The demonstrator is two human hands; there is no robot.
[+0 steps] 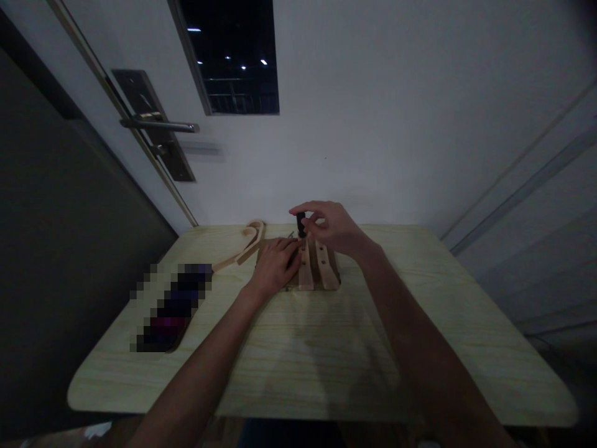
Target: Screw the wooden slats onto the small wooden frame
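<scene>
My left hand [276,264] lies flat with its fingers stretched over a wooden board [336,267], pressing at its left part. Two pale wooden bars sit on the board; the right bar [327,269] has dark round holes, and the left bar [305,274] is partly under my left fingertips. Above the left bar's far end, my right hand [329,227] grips an upright black screwdriver [301,224] between thumb and fingers. Only its stubby handle shows clearly; the tip is hidden near my left fingers.
A curved pale wooden piece with a hook-like end [252,242] lies left of the board. Nearer me on the left is a pixelated phone-like object [175,311]. The light wood table [420,348] meets a white door with a metal handle [161,126] behind.
</scene>
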